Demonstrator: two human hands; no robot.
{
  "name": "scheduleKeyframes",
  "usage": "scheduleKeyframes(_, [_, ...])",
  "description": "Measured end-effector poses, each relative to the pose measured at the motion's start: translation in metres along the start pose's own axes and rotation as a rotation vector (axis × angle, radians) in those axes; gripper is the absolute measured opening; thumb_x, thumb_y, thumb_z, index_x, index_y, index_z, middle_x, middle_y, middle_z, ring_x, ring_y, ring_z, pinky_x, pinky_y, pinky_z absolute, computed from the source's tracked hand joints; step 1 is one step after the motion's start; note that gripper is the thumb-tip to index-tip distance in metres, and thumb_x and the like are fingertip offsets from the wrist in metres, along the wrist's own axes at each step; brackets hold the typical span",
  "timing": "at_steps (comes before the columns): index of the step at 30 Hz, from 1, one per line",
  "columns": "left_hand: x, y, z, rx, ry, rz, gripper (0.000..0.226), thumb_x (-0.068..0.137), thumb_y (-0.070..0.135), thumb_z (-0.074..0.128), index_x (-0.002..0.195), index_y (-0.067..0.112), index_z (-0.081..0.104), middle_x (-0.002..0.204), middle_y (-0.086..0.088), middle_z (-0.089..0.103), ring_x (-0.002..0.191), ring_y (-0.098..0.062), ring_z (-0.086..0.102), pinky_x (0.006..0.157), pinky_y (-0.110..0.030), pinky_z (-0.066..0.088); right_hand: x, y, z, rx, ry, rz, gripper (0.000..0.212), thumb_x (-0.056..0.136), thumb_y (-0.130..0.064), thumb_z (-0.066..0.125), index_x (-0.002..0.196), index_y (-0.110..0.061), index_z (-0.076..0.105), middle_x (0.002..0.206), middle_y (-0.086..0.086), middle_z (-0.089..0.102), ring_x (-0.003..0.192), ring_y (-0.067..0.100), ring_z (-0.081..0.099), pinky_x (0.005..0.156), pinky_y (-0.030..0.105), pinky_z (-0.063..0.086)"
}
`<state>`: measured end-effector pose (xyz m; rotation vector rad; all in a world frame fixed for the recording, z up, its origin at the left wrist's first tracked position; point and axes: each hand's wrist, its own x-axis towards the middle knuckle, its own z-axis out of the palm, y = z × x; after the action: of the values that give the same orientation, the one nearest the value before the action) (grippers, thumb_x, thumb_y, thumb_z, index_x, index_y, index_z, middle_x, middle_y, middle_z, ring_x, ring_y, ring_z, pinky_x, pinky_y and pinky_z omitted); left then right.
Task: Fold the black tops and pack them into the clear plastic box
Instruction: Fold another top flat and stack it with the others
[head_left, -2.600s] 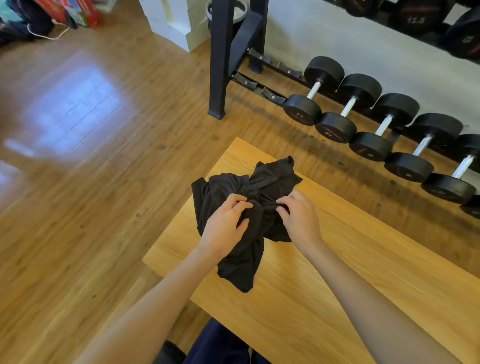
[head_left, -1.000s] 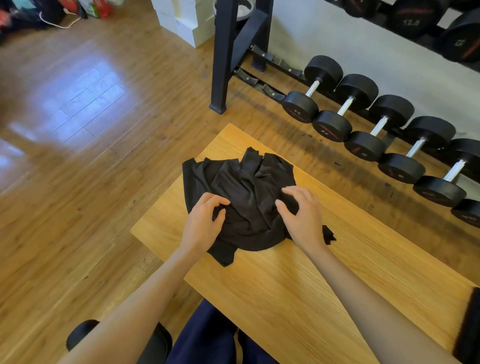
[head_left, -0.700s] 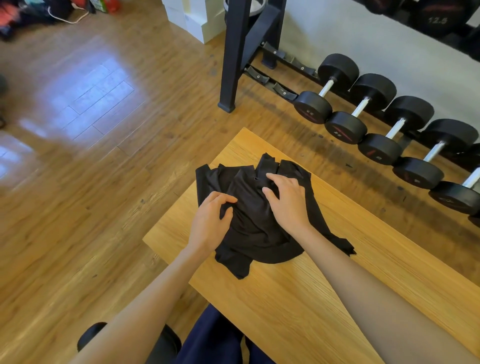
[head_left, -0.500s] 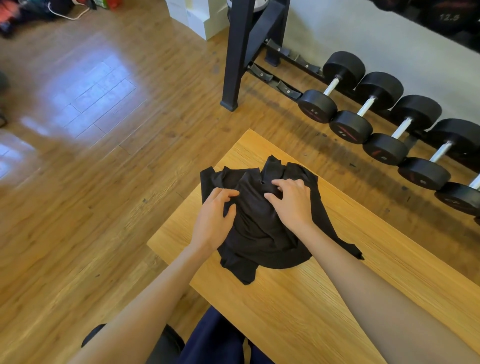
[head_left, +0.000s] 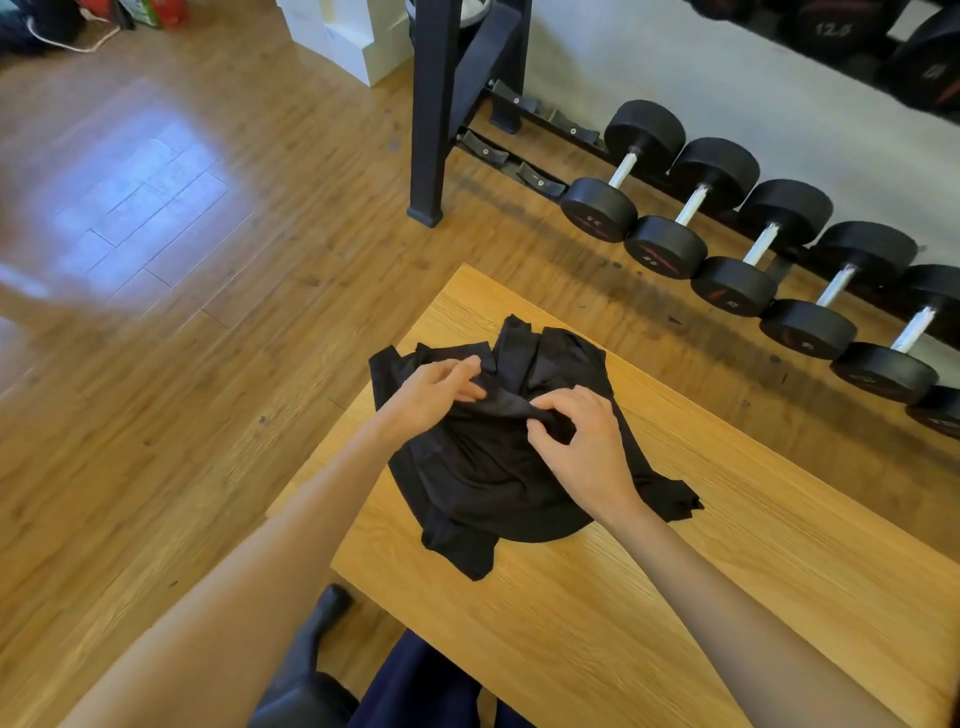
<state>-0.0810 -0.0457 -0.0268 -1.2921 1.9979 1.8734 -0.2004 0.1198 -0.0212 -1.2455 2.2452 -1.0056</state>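
Black top (head_left: 498, 467) pinched by both hands (crumpled).

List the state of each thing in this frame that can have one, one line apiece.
black top: unfolded, crumpled in a heap on the table.
left hand: pinching a fold of the top.
right hand: pinching the same ridge of fabric.
wooden table: bears only the top within view.
dumbbells: lined up on the low rack.
clear plastic box: not in view.
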Motion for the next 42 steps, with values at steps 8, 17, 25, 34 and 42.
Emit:
scheduleKeyframes(8, [-0.003,-0.019,0.003,0.234,0.078,0.009,0.054,0.09,0.022,0.07,0.139,0.013,0.05,0.131,-0.004,0.057,0.119,-0.018,0.056,0.096,-0.025,0.044,-0.012,0.003,-0.01,0.011,-0.182,0.061,0.011,0.087,-0.021,0.067,0.097,-0.024,0.068,0.087,-0.018,0.06,0.094,0.003,0.054,0.094,0.026,0.04])
scheduleKeyframes(17, [-0.037,-0.016,0.028,0.196,0.232,0.237,0.04,0.09,0.016,0.07,0.128,0.019,0.058,0.115,0.004,0.06,0.095,-0.005,0.061,0.09,-0.025,0.053,-0.025,-0.001,-0.019,0.343,-0.174,0.292,0.01,0.091,-0.024,0.068,0.09,-0.031,0.075,0.076,-0.007,0.071,0.079,0.009,0.065,0.074,0.019,0.05])
scheduleKeyframes(25, [-0.088,-0.015,0.081,0.035,0.349,0.445,0.018,0.095,0.012,0.062,0.111,0.018,0.065,0.104,0.011,0.068,0.099,-0.002,0.064,0.088,-0.017,0.05,-0.022,-0.008,-0.033,0.496,-0.118,0.504,0.01,0.094,-0.027,0.063,0.097,-0.024,0.071,0.083,-0.009,0.071,0.073,-0.008,0.061,0.064,0.006,0.046])
scheduleKeyframes(34, [-0.098,-0.01,0.108,-0.192,0.302,0.295,0.036,0.081,0.03,0.077,0.114,0.017,0.067,0.104,0.007,0.073,0.098,-0.001,0.068,0.089,-0.023,0.055,-0.035,-0.014,-0.045,0.548,-0.2,0.455,0.011,0.092,-0.026,0.065,0.098,-0.03,0.074,0.094,-0.018,0.073,0.091,-0.01,0.064,0.076,0.007,0.047])
scheduleKeyframes(42, [-0.102,-0.003,0.123,-0.307,0.293,0.248,0.008,0.09,0.015,0.07,0.095,0.014,0.075,0.084,0.005,0.076,0.084,-0.006,0.071,0.08,-0.016,0.053,-0.049,-0.008,-0.054,0.563,-0.222,0.467,0.015,0.093,-0.026,0.064,0.097,-0.023,0.078,0.094,-0.011,0.075,0.096,0.0,0.067,0.089,0.02,0.049])
